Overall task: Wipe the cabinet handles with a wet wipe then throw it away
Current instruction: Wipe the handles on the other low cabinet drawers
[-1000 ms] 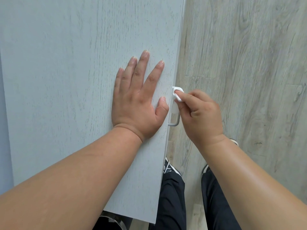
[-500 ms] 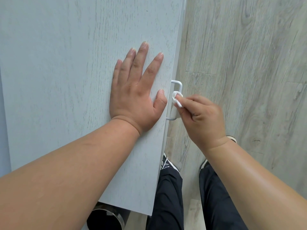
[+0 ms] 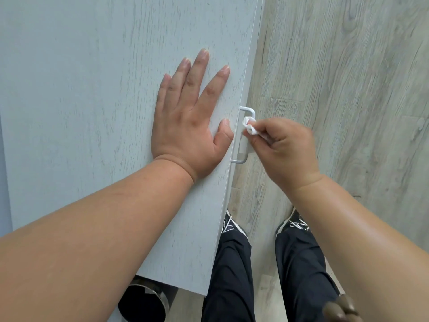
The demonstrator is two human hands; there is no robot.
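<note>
Right hand (image 3: 285, 149) has slid the wet wipe (image 3: 248, 126) back up the handle (image 3: 240, 161), now just under the upper bend. Thumb and fingers curled, pinching the folded wipe against the bar. Left hand (image 3: 185, 122) stays flat on the cabinet door (image 3: 81, 89), fingers straight and spread. Dark round container (image 3: 141, 303) shows below the door's edge.

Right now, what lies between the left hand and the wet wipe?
In the head view, only the cabinet edge and the gap inside the handle separate the left hand from the wet wipe, which the right hand pinches at the bar.
</note>
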